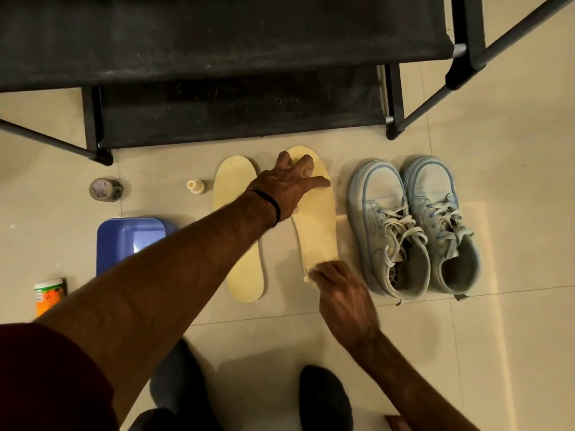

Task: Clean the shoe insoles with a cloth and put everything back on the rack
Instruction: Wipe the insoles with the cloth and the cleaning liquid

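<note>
Two pale yellow insoles lie side by side on the tiled floor in front of the black shoe rack [236, 119]. My left hand [289, 181] presses with spread fingers on the toe end of the right insole [317, 225]. At that insole's heel end my right hand [339, 287] grips a small pale cloth [308, 276], mostly hidden under the fingers. The left insole [236, 194] lies free, partly covered by my left forearm. A pair of light blue sneakers [413, 225] stands to the right of the insoles.
A blue basin [124, 237] sits on the floor at the left. Near it are a small round jar [104, 188], a small white bottle [195, 185] and an orange-labelled container [49, 295]. My dark-socked feet [323, 399] are at the bottom.
</note>
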